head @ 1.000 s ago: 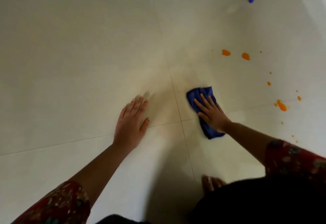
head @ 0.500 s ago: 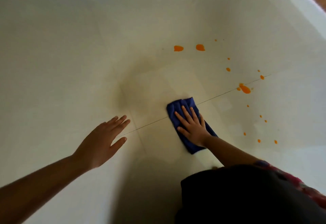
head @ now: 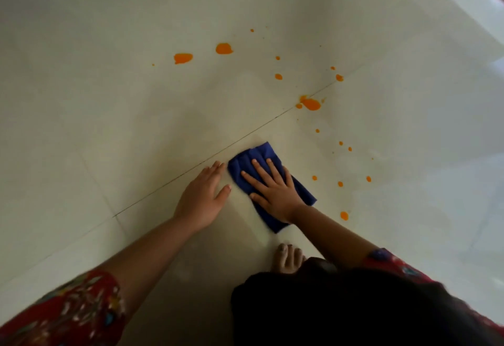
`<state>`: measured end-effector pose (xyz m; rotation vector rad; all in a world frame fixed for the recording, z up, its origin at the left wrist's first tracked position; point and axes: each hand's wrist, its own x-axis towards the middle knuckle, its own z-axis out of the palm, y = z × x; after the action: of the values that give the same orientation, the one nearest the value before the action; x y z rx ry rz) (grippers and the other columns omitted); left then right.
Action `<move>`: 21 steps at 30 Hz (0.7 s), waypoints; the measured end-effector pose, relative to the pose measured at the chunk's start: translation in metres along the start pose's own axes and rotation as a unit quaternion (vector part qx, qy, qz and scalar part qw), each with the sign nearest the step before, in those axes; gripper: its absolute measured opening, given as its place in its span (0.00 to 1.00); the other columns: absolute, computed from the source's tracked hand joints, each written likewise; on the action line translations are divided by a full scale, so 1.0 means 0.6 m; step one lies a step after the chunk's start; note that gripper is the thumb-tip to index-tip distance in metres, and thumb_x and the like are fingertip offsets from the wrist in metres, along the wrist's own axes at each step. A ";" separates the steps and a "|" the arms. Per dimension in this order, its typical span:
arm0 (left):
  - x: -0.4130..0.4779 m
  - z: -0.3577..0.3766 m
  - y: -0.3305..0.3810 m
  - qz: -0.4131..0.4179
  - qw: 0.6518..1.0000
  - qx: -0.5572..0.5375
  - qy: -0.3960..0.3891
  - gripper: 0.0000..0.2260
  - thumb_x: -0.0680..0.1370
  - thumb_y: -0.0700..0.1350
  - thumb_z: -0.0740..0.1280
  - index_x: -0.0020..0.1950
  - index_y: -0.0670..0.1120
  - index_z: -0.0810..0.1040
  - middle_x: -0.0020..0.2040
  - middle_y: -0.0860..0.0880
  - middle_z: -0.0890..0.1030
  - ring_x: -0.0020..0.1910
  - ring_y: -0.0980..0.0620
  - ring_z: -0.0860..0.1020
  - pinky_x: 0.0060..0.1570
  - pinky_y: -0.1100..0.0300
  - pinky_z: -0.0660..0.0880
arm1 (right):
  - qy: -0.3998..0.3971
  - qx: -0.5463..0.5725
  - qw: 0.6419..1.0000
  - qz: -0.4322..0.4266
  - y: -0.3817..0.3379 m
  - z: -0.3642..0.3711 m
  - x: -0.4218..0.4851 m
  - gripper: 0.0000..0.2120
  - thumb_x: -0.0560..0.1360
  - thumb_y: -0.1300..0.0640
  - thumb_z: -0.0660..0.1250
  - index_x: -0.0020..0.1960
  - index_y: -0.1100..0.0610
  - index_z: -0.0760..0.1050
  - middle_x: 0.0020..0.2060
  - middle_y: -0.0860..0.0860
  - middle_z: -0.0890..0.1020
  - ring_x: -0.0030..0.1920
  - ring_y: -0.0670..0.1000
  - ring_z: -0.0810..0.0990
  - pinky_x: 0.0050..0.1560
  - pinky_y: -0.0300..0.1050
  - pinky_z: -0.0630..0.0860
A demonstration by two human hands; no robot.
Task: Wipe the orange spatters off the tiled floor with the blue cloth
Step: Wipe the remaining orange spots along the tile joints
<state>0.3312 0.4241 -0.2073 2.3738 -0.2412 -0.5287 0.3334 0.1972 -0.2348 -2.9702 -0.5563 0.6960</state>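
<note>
The pale tiled floor (head: 114,94) is filling almost the whole view, and a thin grout line (head: 245,133) is running across it from 8 o'clock toward 2 o'clock. At 5 o'clock a dark garment (head: 341,310) is covering the lower part of the view, and red patterned sleeves (head: 68,315) are showing at both lower corners. The left hand (head: 203,195) is lying near the centre, palm down on the bare tile, with its fingers held close together and the thumb a little apart; it is gripping nothing and its fingertips are reaching the grout line. Just beside it, at 3 o'clock from it, the right hand (head: 272,190) is pressing flat on the blue cloth (head: 246,161) with the fingers spread wide, so the cloth is not pinched but only held down under the palm. The folded cloth is lying on the floor slightly below the centre, just under the grout line, and its corners are showing at 11 o'clock and at 5 o'clock of the hand. A bare foot (head: 287,259) is standing on the tile at 6 o'clock from the cloth. The orange spatters (head: 311,104) are lying scattered from 12 o'clock to 4 o'clock of the cloth, apart from it; the bigger blots are at 12 and 1 o'clock, and the small drops are near the cloth at 3 o'clock.
</note>
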 end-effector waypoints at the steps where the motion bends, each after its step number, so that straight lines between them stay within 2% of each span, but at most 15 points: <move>1: 0.002 0.012 0.008 0.005 1.000 0.007 0.000 0.28 0.81 0.57 0.54 0.79 0.50 0.53 0.79 0.52 0.54 0.78 0.52 0.52 0.74 0.57 0.51 | 0.016 -0.006 1.000 -0.014 0.003 0.005 0.000 0.27 0.82 0.39 0.45 0.76 0.36 0.37 0.76 0.42 0.35 0.76 0.53 0.30 0.75 0.62 0.36; 4: 0.007 0.031 0.023 0.044 0.998 0.046 0.004 0.36 0.73 0.64 0.45 0.78 0.48 0.57 0.78 0.49 0.58 0.77 0.49 0.55 0.73 0.55 0.55 | 0.063 -0.033 0.995 -0.069 0.038 0.043 -0.044 0.27 0.82 0.40 0.47 0.78 0.39 0.42 0.79 0.45 0.43 0.79 0.55 0.40 0.75 0.61 0.39; 7: 0.008 0.042 0.027 0.053 0.996 0.075 0.022 0.34 0.75 0.62 0.45 0.78 0.48 0.58 0.77 0.50 0.59 0.77 0.49 0.57 0.72 0.54 0.56 | 0.096 -0.059 0.991 -0.078 0.104 0.093 -0.137 0.29 0.81 0.39 0.53 0.79 0.41 0.48 0.79 0.46 0.48 0.79 0.56 0.47 0.75 0.61 0.48; 10: 0.023 0.057 0.030 0.043 0.995 0.090 0.012 0.31 0.76 0.60 0.47 0.77 0.48 0.59 0.77 0.50 0.59 0.77 0.48 0.58 0.72 0.51 0.59 | 0.092 -0.082 0.990 -0.069 0.197 0.124 -0.239 0.28 0.81 0.37 0.50 0.78 0.41 0.50 0.79 0.46 0.49 0.79 0.56 0.48 0.73 0.65 0.50; 13: 0.047 0.080 0.045 0.054 0.992 0.113 -0.001 0.29 0.78 0.58 0.49 0.77 0.49 0.60 0.78 0.51 0.58 0.76 0.48 0.58 0.72 0.49 0.61 | 0.084 -0.044 0.995 0.015 0.248 0.098 -0.237 0.26 0.81 0.37 0.45 0.78 0.40 0.50 0.79 0.47 0.51 0.79 0.57 0.47 0.71 0.68 0.54; 15: 0.061 0.095 0.061 0.069 0.990 0.125 -0.007 0.28 0.78 0.57 0.50 0.77 0.50 0.60 0.78 0.52 0.58 0.76 0.48 0.59 0.71 0.48 0.62 | 0.101 -0.018 0.991 0.091 0.234 0.072 -0.176 0.26 0.81 0.39 0.47 0.78 0.41 0.54 0.78 0.48 0.55 0.79 0.58 0.49 0.72 0.68 0.54; 17: 0.083 0.112 0.080 0.073 0.989 0.127 -0.002 0.28 0.78 0.56 0.51 0.77 0.50 0.60 0.78 0.51 0.58 0.76 0.48 0.59 0.70 0.47 0.63 | 0.132 0.002 0.984 0.118 0.189 0.056 -0.117 0.26 0.80 0.40 0.50 0.77 0.42 0.56 0.78 0.49 0.57 0.78 0.59 0.51 0.72 0.66 0.52; 19: 0.099 0.124 0.098 0.055 0.992 0.112 0.011 0.28 0.78 0.57 0.51 0.77 0.51 0.59 0.78 0.51 0.57 0.76 0.47 0.59 0.71 0.46 0.61 | 0.142 0.004 0.986 0.082 0.144 0.070 -0.114 0.25 0.81 0.41 0.50 0.78 0.42 0.55 0.78 0.48 0.55 0.78 0.59 0.50 0.73 0.66 0.51; 21: 0.109 0.132 0.111 0.034 0.995 0.093 0.029 0.28 0.78 0.58 0.50 0.78 0.51 0.57 0.78 0.51 0.56 0.77 0.48 0.57 0.71 0.46 0.59 | 0.127 -0.024 0.992 -0.001 0.138 0.103 -0.169 0.25 0.82 0.41 0.50 0.78 0.41 0.53 0.79 0.47 0.54 0.78 0.59 0.50 0.74 0.66 0.50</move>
<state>0.3536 0.3079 -0.2374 2.5464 -0.3578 -0.4187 0.2493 0.0813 -0.2571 -3.0344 -0.5622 0.2996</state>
